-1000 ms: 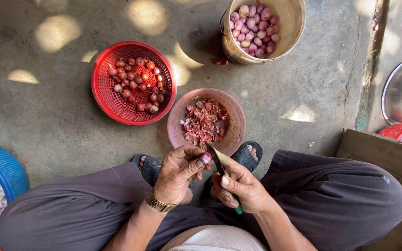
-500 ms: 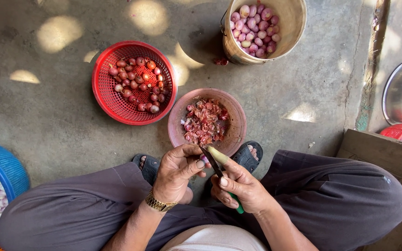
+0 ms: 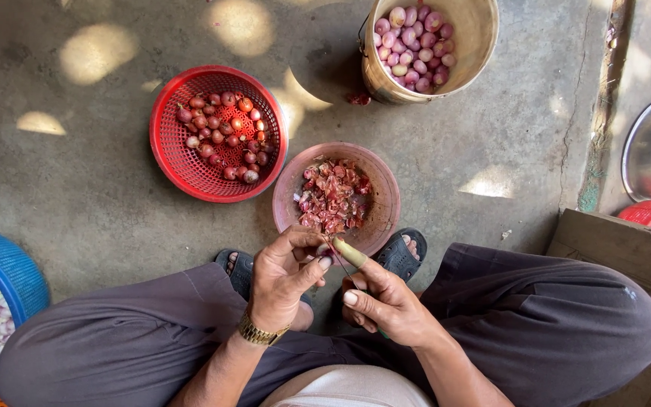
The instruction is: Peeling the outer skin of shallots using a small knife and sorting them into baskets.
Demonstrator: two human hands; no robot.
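Head view, looking down on a squatting person peeling shallots. Just below the frame's centre, the left hand pinches a small shallot between thumb and fingertips, mostly hidden by the fingers. The right hand is closed around a small knife, thumb along the blade, its edge at the shallot. Directly above the hands sits a brown bowl of red skins. A red basket of unpeeled shallots lies at upper left, a bucket of peeled ones at the top, a blue basket at the left edge. Risks, as judged: the blade works close to the left thumb, so a slip on the slick skin could cut it; the shallot could also squirt free onto the floor.
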